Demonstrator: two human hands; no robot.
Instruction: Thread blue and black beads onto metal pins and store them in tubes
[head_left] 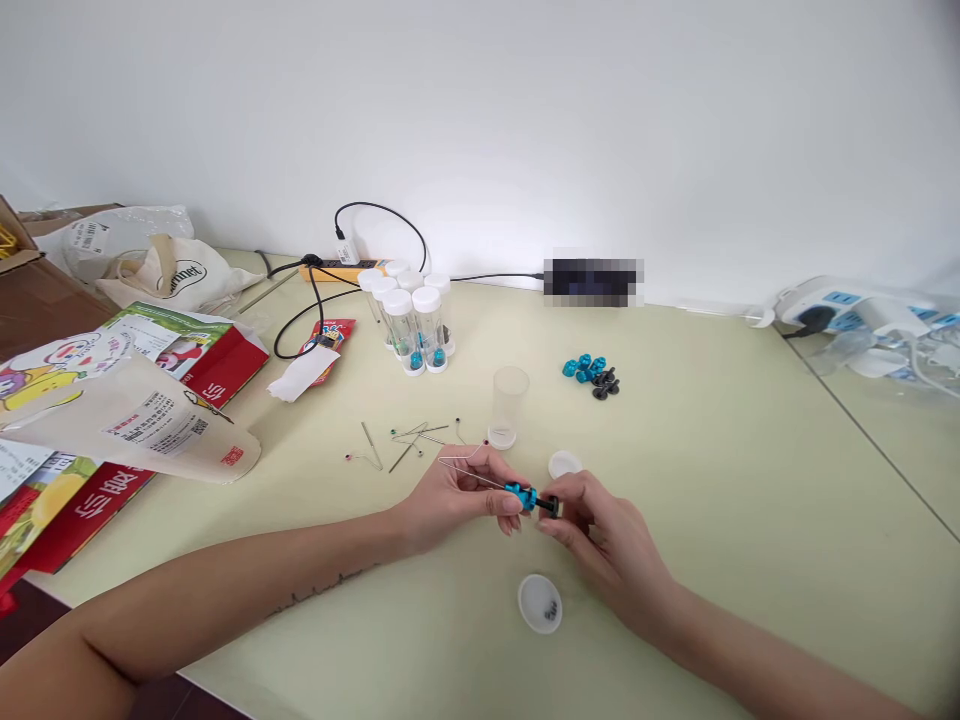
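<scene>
Between thumb and fingers, my left hand (472,490) grips a small blue part (520,494) with a thin metal rod (480,477) and a bent wire sticking out of it to the left. My right hand (600,520) pinches a black knob (552,506), whose stem points into the blue part's right end. Just behind the hands stands an open clear tube (510,400), with a white cap (564,464) lying beside it. A white dish-like cap (540,604) nearer me holds several tiny dark pieces. Loose rods and bent wires (409,440) lie left of the tube.
Several capped tubes (412,330) with blue parts inside stand at the back. More blue parts (583,368) and black knobs (604,383) are piled to the right. A paper cup (165,425) and bags crowd the left. A power strip (862,310) sits far right.
</scene>
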